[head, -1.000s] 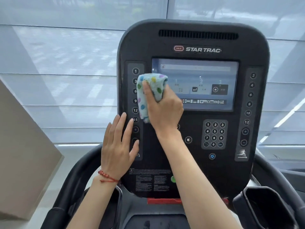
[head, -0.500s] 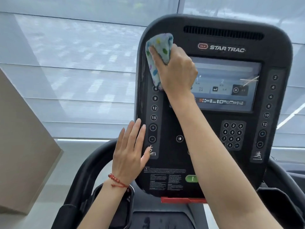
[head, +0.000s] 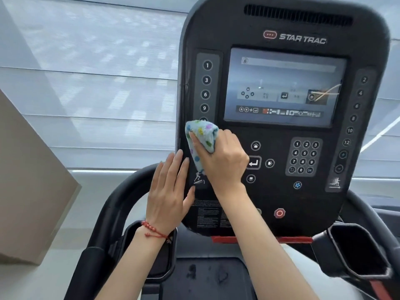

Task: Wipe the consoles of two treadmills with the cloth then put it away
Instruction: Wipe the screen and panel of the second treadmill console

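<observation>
Two hands, cloth [head: 202,138] on console [head: 285,191]

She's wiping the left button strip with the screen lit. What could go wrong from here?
1. The cloth, gripped by the right hand, is rubbing over the left button strip; it might press a key while the screen is active.
2. The enter key lies right beside her knuckles.

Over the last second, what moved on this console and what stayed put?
The right hand, gripping the cloth, swept up the left button strip to the console's top corner, then back down to the strip's lower end. The left hand stayed flat against the console's left edge.
</observation>
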Motion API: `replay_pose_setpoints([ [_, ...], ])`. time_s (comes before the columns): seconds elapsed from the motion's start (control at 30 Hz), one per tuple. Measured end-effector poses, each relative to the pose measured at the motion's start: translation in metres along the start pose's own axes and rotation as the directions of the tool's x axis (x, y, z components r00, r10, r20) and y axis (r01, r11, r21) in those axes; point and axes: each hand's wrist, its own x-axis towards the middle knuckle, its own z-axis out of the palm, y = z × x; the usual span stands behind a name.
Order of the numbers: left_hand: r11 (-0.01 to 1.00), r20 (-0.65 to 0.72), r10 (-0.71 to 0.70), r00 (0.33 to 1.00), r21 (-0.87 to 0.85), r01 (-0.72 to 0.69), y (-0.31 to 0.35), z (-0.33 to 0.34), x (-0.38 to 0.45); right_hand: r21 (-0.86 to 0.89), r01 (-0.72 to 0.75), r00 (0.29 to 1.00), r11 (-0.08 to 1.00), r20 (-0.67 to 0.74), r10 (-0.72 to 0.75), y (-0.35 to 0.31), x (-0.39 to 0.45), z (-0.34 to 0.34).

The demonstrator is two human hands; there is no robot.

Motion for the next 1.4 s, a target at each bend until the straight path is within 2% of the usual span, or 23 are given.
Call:
replay_pose_setpoints([
  [0.13, 1.0, -0.016, 0.001, 1.0, 0.005, -0.001, 0.002, -0.003, 0.005, -0.01, -0.052, 0.999, 0.999, -0.004, 0.052, 0.007, 0.002, -0.002],
  [0.23, 1.0, -0.042, 0.029, 0.999, 0.009, -0.029, 0.003, -0.001, 0.012, -0.041, -0.199, 0.977, 0.979, -0.092, 0.195, 0.041, 0.007, -0.013],
  [0.37, 0.999, -0.065, 0.05, 0.997, -0.01, -0.05, 0.003, 0.003, 0.021, -0.047, -0.481, 0.861, 0.875, -0.212, 0.462, 0.105, 0.011, -0.047],
  [0.47, 0.999, -0.065, 0.053, 0.996, -0.006, -0.053, 0.002, 0.003, 0.022, -0.038, -0.583, 0.795, 0.811, -0.228, 0.562, 0.113, 0.006, -0.051],
  [0.53, 0.998, -0.058, 0.061, 0.996, -0.001, -0.061, 0.001, 0.003, 0.021, -0.021, -0.603, 0.778, 0.797, -0.237, 0.582, 0.103, 0.005, -0.047],
  [0.6, 0.998, -0.051, 0.063, 0.997, 0.01, -0.063, 0.002, 0.003, 0.02, -0.015, -0.582, 0.799, 0.813, -0.198, 0.568, 0.087, 0.001, -0.042],
  [0.77, 0.998, -0.039, 0.06, 0.997, 0.015, -0.059, 0.004, 0.002, 0.01, -0.014, -0.287, 0.957, 0.958, -0.046, 0.287, 0.018, -0.043, -0.016],
  [0.83, 0.998, -0.02, 0.055, 0.998, 0.006, -0.055, 0.006, 0.001, 0.004, 0.004, -0.196, 0.981, 0.981, -0.015, 0.196, 0.002, -0.056, -0.011],
  [0.97, 0.999, 0.021, 0.05, 0.999, 0.016, -0.051, 0.008, 0.0, -0.005, -0.038, -0.122, 0.993, 0.992, -0.009, 0.121, 0.014, -0.056, -0.014],
  [1.03, 0.998, 0.025, 0.049, 0.998, 0.029, -0.05, 0.01, 0.0, -0.008, -0.078, -0.156, 0.988, 0.985, -0.03, 0.154, 0.031, -0.056, -0.018],
  [1.1, 0.998, 0.023, 0.046, 0.999, 0.035, -0.046, 0.012, 0.0, -0.009, -0.094, -0.271, 0.96, 0.958, -0.102, 0.262, 0.055, -0.056, -0.028],
  [1.23, 0.998, 0.029, 0.052, 0.998, 0.033, -0.053, 0.015, 0.001, -0.012, -0.05, -0.492, 0.851, 0.869, -0.24, 0.467, 0.108, -0.056, -0.055],
  [1.33, 0.997, 0.034, 0.053, 0.998, 0.045, -0.055, 0.014, 0.0, -0.013, -0.01, -0.577, 0.792, 0.817, -0.25, 0.557, 0.113, -0.059, -0.056],
  [1.4, 0.998, 0.037, 0.052, 0.998, 0.044, -0.054, 0.013, -0.001, -0.016, -0.009, -0.59, 0.782, 0.808, -0.255, 0.568, 0.102, -0.06, -0.053],
])
